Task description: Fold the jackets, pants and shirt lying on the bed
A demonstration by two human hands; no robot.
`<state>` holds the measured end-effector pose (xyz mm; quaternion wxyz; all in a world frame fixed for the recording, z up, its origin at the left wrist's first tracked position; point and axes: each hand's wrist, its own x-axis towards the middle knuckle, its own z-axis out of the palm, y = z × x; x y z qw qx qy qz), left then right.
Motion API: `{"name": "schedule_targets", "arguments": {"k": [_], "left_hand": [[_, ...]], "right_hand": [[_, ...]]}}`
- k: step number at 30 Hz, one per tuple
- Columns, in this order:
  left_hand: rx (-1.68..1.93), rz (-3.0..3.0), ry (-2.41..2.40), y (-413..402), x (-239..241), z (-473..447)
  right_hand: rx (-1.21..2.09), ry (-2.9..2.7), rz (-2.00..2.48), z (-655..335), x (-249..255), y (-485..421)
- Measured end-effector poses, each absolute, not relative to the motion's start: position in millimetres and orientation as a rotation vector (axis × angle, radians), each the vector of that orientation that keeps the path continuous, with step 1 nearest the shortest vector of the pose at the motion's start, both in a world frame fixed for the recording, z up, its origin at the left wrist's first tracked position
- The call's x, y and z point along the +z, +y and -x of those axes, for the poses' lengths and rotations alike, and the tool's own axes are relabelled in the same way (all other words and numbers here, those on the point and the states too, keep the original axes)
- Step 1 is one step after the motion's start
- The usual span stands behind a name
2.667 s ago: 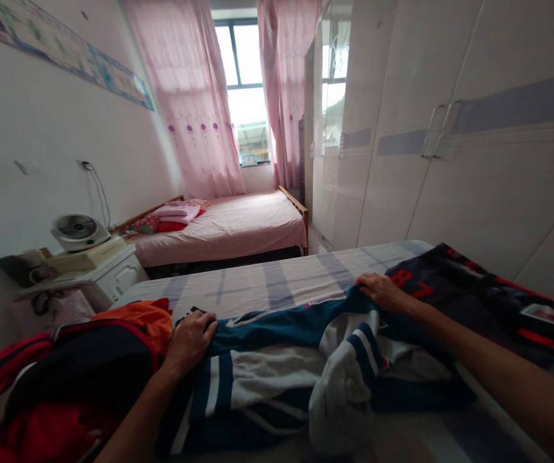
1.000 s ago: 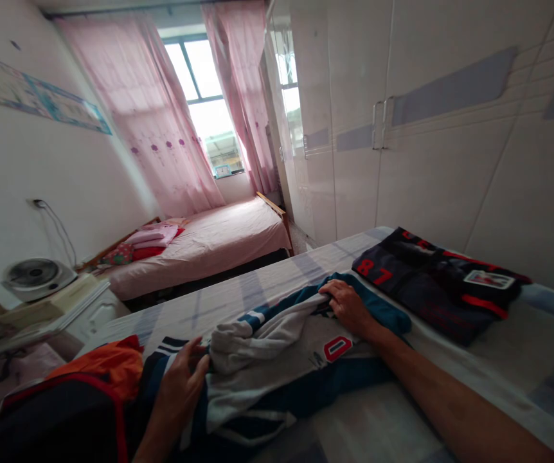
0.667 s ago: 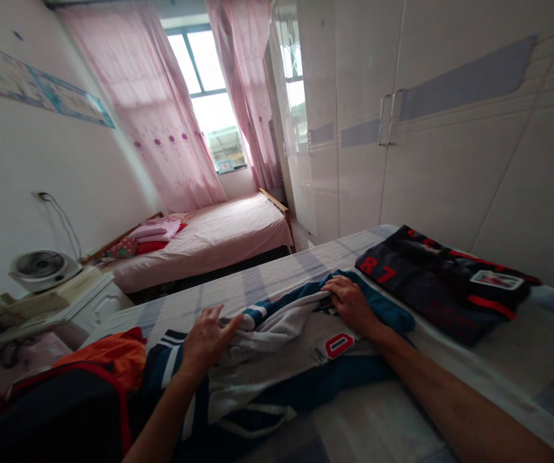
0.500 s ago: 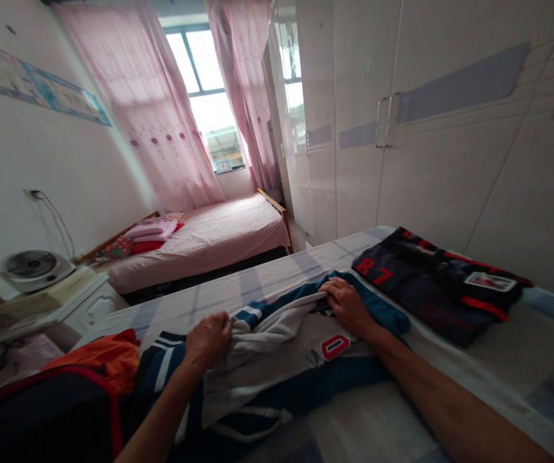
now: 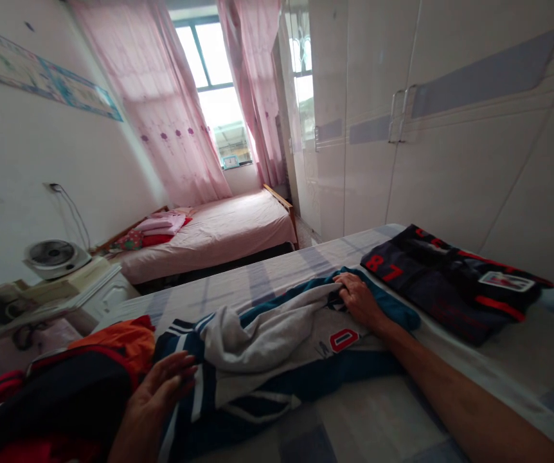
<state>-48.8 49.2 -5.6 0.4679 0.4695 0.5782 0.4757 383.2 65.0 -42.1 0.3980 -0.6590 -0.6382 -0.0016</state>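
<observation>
A grey and teal jersey [image 5: 267, 350] with a red "0" lies spread on the bed in front of me. Its grey cloth is bunched in soft folds along the far side. My right hand [image 5: 360, 301] has its fingers curled over the jersey's far edge, gripping the fabric above the number. My left hand [image 5: 159, 392] is off the cloth's folds, at the striped left end of the jersey, with its fingers apart and nothing in them. Whether its fingertips touch the stripes I cannot tell.
A folded black jersey [image 5: 450, 283] with a red "87" lies to the right. Dark, red and orange clothes [image 5: 74, 379] are heaped at the left. The checked bed sheet [image 5: 344, 411] is under them. Beyond are a fan [image 5: 55, 256], a pink-covered bed [image 5: 223, 235] and a white wardrobe [image 5: 450, 173].
My left hand has let go of the jersey's far edge and come back toward me, lower left. The grey fabric there has dropped into a loose fold. My right hand keeps its place on the jersey.
</observation>
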Motion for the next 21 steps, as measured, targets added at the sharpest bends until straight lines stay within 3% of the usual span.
{"name": "schedule_targets", "arguments": {"k": [5,10,17,21], "left_hand": [[1.176,-1.784,1.711,59,11,47],[0.827,-2.359,1.626,111,20,16],[0.560,-2.313,1.636,169,-2,-2],[0.611,-2.229,1.721,169,-4,-2]], "right_hand": [[-0.031,-1.664,1.649,-381,-42,63],[-0.169,-1.772,1.600,-379,-43,61],[-0.214,-1.884,1.539,-378,-42,58],[-0.086,-1.846,1.530,-376,-41,58]]}}
